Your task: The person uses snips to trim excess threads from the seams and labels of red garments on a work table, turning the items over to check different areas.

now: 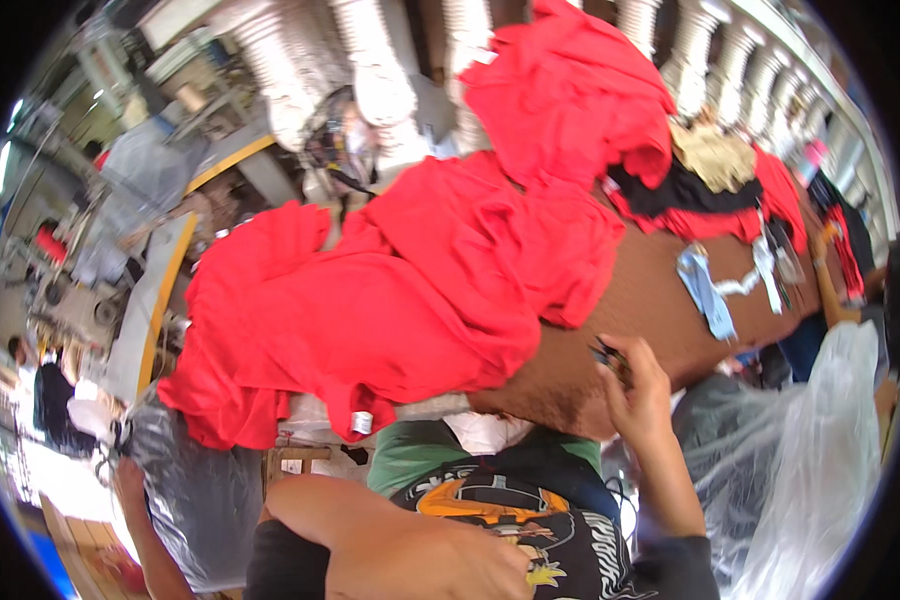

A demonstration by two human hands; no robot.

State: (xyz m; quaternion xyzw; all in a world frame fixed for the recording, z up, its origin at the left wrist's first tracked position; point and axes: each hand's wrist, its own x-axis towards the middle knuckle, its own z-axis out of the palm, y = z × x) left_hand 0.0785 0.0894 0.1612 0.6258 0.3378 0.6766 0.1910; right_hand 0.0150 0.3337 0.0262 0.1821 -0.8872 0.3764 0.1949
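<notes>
My right hand (638, 385) is raised over the near edge of the brown-covered table, closed around a small dark tool with pointed metal tips that looks like thread snips (604, 352). My left hand (475, 560) lies across the front of my black printed shirt, its fingers bent toward my body and mostly hidden. To the left of the snips a large red garment (390, 310) spreads over the table in loose folds. A small white label (361, 423) shows at its near edge. Neither hand touches the red cloth.
More red cloth (570, 95) is heaped against the white balusters (690, 50). Black and tan cloth pieces (715, 155) and a light blue strip (705, 290) lie on the right. Plastic-wrapped bundles (810, 450) flank me. Co-workers' arms show at left (145, 530) and right (827, 270).
</notes>
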